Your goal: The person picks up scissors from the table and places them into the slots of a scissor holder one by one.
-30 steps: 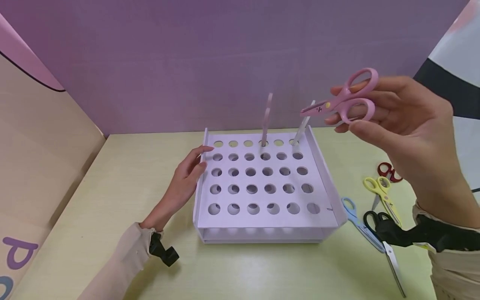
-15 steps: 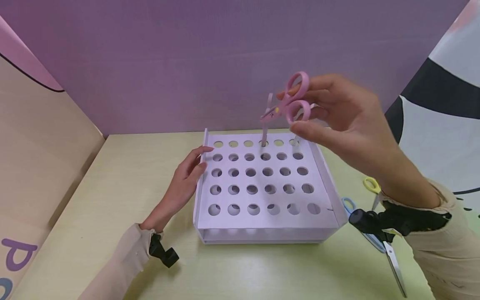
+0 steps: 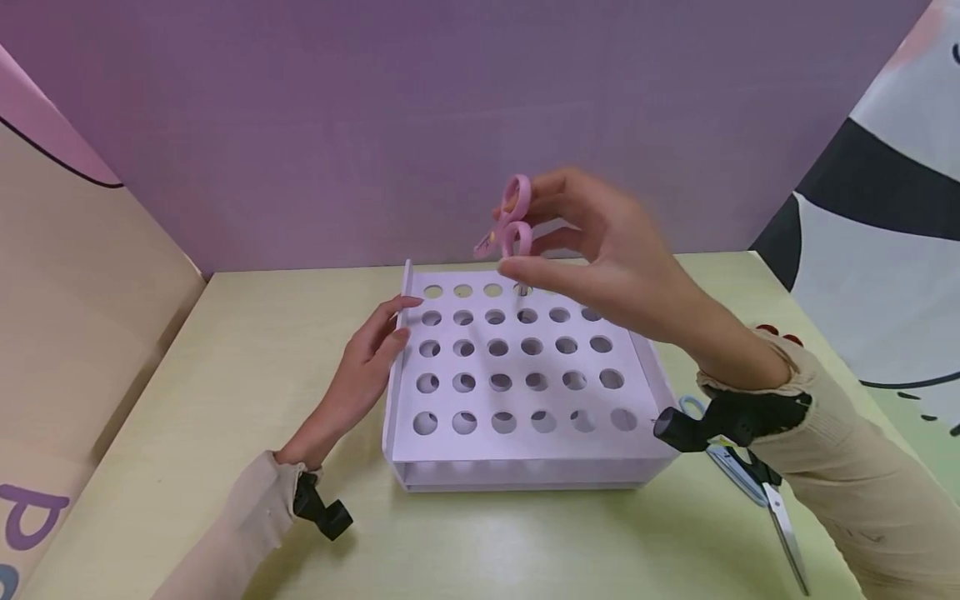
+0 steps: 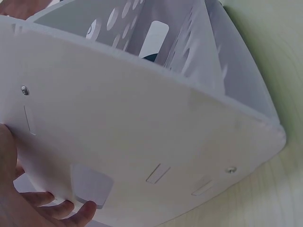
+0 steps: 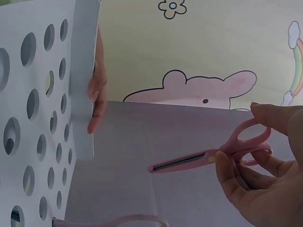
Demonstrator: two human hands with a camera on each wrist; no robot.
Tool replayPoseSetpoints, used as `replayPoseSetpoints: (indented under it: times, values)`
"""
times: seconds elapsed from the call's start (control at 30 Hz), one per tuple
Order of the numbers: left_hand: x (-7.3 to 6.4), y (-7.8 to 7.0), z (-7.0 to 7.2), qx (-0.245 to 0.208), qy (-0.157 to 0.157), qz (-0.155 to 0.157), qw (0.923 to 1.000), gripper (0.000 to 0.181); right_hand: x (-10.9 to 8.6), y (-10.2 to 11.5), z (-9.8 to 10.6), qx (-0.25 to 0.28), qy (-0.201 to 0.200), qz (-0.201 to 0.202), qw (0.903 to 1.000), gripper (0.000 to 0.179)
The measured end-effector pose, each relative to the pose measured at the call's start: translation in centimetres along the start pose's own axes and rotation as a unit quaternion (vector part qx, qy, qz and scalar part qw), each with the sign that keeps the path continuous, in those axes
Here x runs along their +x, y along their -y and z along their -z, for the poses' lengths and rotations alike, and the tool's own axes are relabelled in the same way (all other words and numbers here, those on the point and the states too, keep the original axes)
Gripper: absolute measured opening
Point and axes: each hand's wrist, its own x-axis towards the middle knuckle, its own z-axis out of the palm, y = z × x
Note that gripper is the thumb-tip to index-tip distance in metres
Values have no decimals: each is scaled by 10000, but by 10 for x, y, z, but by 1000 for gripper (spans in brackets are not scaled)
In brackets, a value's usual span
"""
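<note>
The right hand has its grip pinched on a pair of small pink plastic scissors with two finger loops and a yellow pivot. Thumb and fingers bear on the handle end, a fingertip beside the pivot, the gap between the digits only as wide as the loops. The blades lie together and point away from the palm, toward the person's left. The scissors are in the air above the back row of a white, box-shaped rack with rows of round holes, apart from its top panel.

The right forearm, in a cream sleeve, slants in from the lower right over the rack's right side; the wrist is raised and the palm faces left.

The left hand's grip is slack, clasping nothing: its fingers touch the rack's left side panel, fingertips by a cutout. That forearm comes up from the lower left, low over the pale wooden counter.

A second pink loop sticks out from the rack's hole panel. Right of the rack, light blue scissors and black-handled steel scissors lie on the counter, partly hidden by the right forearm.
</note>
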Motion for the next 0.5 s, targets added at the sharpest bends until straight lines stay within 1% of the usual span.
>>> replayPoseSetpoints:
  times: [0.2, 0.27, 0.37, 0.5]
  values:
    - [-1, 1, 1, -53, 20, -37, 10000, 37, 11, -8, -10, -403, 272, -461, 9978, 37]
    - [-1, 1, 1, -45, 25, -36, 10000, 37, 15, -11, -13, -537, 370, -545, 9964, 37]
    - [-1, 2, 2, -44, 20, -24, 10000, 37, 23, -15, -19, -841, 426, -740, 9928, 38]
    - [-1, 3, 4, -68, -1, -16, 10000, 38, 36, -21, -28, -1248, 414, -1100, 9852, 42]
